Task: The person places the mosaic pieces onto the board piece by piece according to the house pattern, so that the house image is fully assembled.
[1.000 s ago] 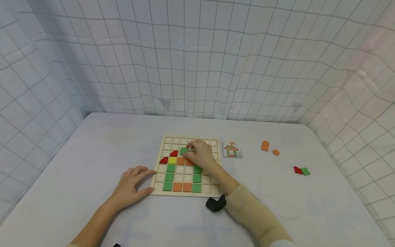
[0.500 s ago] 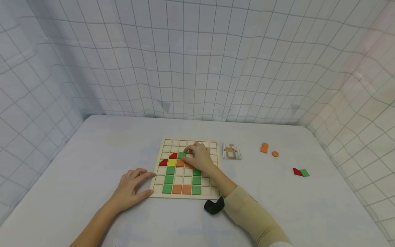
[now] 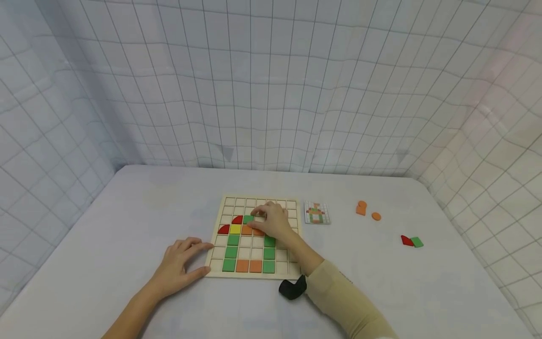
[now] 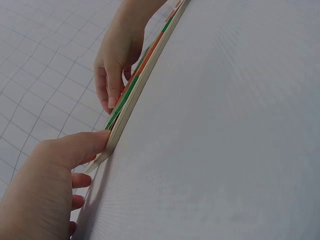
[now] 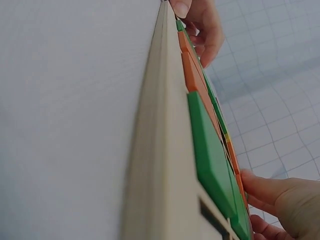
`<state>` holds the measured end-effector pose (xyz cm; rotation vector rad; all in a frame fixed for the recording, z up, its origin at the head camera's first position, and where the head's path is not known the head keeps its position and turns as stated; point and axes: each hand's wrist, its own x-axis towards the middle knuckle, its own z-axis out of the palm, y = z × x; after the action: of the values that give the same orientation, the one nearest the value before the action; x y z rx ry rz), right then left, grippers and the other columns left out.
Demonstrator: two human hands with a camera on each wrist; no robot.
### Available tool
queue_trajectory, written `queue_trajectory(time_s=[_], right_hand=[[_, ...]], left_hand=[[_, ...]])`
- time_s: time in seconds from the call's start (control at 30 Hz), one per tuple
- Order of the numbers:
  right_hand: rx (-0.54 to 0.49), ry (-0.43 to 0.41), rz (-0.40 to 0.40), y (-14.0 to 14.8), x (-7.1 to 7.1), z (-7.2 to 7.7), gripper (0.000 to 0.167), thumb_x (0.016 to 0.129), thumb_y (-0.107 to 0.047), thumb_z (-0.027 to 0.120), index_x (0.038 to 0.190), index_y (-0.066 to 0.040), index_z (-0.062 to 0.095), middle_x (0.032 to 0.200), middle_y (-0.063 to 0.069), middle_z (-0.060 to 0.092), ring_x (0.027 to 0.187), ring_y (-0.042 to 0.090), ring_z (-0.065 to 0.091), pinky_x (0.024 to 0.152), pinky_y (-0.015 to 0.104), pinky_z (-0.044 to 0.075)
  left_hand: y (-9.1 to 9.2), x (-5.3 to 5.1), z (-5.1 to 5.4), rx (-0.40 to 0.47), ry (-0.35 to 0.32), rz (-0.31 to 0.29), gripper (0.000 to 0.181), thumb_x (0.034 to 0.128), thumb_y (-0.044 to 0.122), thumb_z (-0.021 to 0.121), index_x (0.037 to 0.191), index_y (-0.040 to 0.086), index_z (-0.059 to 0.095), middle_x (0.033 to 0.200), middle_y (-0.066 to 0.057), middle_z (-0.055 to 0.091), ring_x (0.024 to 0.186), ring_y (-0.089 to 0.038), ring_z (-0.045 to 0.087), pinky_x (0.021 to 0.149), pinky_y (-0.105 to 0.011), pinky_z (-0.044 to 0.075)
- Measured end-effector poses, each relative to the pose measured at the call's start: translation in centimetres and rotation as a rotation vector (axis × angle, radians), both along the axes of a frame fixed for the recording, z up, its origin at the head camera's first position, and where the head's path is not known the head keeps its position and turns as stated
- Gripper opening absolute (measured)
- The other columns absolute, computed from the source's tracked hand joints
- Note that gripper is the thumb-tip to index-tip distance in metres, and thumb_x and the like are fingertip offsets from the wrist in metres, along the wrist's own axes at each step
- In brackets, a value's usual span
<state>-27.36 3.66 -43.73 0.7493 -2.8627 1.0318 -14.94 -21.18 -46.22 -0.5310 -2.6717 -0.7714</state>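
Observation:
A pale wooden grid board (image 3: 292, 271) lies on the table, partly filled with green, orange, yellow and red tiles. My right hand (image 3: 277, 221) reaches over it, with thumb and forefinger pinching a green square tile (image 3: 248, 219) that lies beside a red quarter-round tile (image 3: 237, 220). The palm hides some cells of the board. At the left border rests my left hand (image 3: 179, 263), its forefinger and thumb touching the edge, fingers loosely extended. In the left wrist view, the left thumb (image 4: 95, 142) presses against the board's edge.
A small pattern card (image 3: 316, 213) lies right of the board. Farther right are several orange pieces (image 3: 376, 216), a red piece (image 3: 407, 240) and a green square (image 3: 417, 242). A black strap-like object (image 3: 293, 288) sits by the right wrist. Grid-lined curtains surround the table.
The right hand has brought the green tile slightly down and left into the cell beside the upper red piece. The left hand stays at the board's edge. The head view has shifted slightly.

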Motion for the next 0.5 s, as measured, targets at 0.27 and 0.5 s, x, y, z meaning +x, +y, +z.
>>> queue_trajectory(time_s=[0.27, 0.5], right_hand=[[-0.033, 0.007, 0.023, 0.3, 0.0, -0.1, 0.030, 0.079, -0.036, 0.070, 0.103, -0.017, 0.067, 0.093, 0.001, 0.055, 0.088, 0.018, 0.047, 0.081, 0.044, 0.029], [-0.166, -0.021, -0.001, 2.8, -0.6, 1.7, 0.029, 0.084, -0.028, 0.065, 0.107, -0.011, 0.065, 0.098, 0.006, 0.058, 0.089, 0.021, 0.052, 0.080, 0.039, 0.039]], left_hand=[[0.1, 0.2, -0.1, 0.004, -0.001, 0.000, 0.043, 0.0717, 0.034, 0.073, 0.112, 0.022, 0.062, 0.105, 0.003, 0.052, 0.091, -0.016, 0.042, 0.074, -0.040, 0.031], [0.0, 0.1, 0.1, 0.006, 0.028, -0.011, 0.043, 0.0717, 0.033, 0.074, 0.112, 0.022, 0.062, 0.105, 0.004, 0.052, 0.091, -0.015, 0.042, 0.073, -0.040, 0.031]])
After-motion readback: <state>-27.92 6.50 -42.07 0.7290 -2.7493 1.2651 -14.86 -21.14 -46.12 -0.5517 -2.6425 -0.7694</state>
